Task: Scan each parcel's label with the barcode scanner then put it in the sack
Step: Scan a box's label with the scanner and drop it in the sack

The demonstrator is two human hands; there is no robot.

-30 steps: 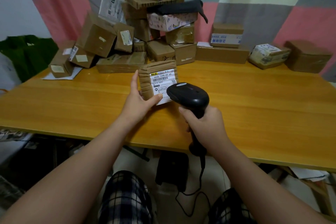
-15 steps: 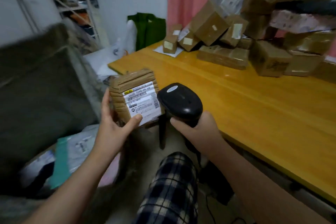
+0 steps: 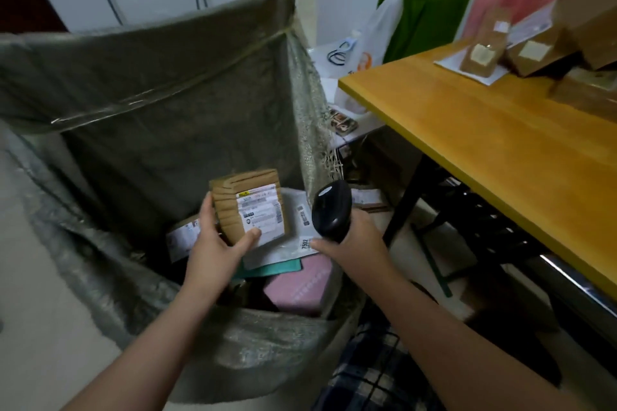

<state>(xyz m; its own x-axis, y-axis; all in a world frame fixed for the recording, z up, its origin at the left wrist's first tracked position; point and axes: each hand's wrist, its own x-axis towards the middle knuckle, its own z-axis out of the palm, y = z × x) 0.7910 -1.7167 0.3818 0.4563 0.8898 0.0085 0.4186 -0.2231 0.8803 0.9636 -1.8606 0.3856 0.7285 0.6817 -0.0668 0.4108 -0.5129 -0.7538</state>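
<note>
My left hand (image 3: 217,243) grips a small brown taped parcel (image 3: 233,200) with a white label facing me, held over the open mouth of the big grey-green sack (image 3: 173,103). My right hand (image 3: 354,243) holds the black barcode scanner (image 3: 332,208) by its handle, just right of the parcel. Inside the sack lie several parcels: a white mailer (image 3: 300,237), a pink one (image 3: 300,287), a teal one (image 3: 273,269) and a brown labelled box (image 3: 182,237).
The yellow wooden table (image 3: 500,143) stands at right, with brown cardboard parcels (image 3: 534,53) at its far end. A green bag (image 3: 424,20) and a white plastic bag (image 3: 374,40) sit behind the table corner. Black table legs (image 3: 407,200) stand beside the sack.
I have turned left from the table to the sack. My left hand carried the parcel off the table to above the sack's mouth, and the scanner came along in my right hand.
</note>
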